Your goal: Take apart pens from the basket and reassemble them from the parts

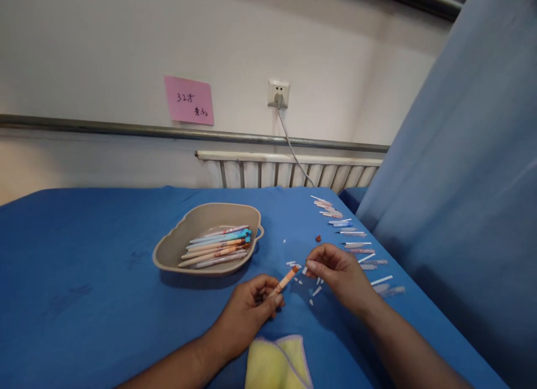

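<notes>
The left hand (254,301) grips a peach-orange pen barrel (287,279) between thumb and curled fingers, its far end just beside the right hand (339,274), whose thumb and forefinger pinch a small white piece (305,270) above the blue cloth (104,327), right of the tan basin (229,212).

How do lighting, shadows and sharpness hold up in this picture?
Head view: soft light, no harsh glare on the blue cloth; head view: shadows below the tan basin and right forearm; head view: orange barrel in the left hand fairly clear, translucent pieces at right smeary; head view: curtain slants, possibly lens distortion.
</notes>
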Tool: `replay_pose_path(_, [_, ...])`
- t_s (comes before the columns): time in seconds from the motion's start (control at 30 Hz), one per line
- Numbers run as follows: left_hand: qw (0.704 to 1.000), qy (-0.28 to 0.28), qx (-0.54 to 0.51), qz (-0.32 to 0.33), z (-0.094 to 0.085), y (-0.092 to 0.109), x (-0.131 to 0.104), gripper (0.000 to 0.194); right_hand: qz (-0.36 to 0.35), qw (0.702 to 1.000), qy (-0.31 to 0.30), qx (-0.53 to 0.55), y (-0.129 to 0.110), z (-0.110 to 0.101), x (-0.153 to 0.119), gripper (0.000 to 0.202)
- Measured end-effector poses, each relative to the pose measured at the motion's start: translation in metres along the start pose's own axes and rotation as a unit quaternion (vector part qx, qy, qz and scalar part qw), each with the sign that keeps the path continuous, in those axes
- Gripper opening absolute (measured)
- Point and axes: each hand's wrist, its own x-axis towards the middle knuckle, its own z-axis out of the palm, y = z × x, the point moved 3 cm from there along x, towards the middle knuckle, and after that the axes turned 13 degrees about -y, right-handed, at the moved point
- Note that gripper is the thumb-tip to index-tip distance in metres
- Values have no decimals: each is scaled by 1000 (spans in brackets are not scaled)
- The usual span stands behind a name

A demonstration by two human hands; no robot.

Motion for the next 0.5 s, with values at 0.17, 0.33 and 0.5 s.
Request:
replay_pose_path(0.17, [1000, -19, 14, 6, 0, -5, -1, 21, -14, 994, 45, 97, -3, 8, -1, 26])
replay_pose_path(0.33, [999, -24, 20, 17, 1, -5, -1, 19, -15, 994, 50, 97, -1, 9, -1, 25])
replay_pose_path(0.5, [999, -21, 21, 12, 0, -5, -1, 20, -22, 996, 46, 67, -2, 9, -2, 25])
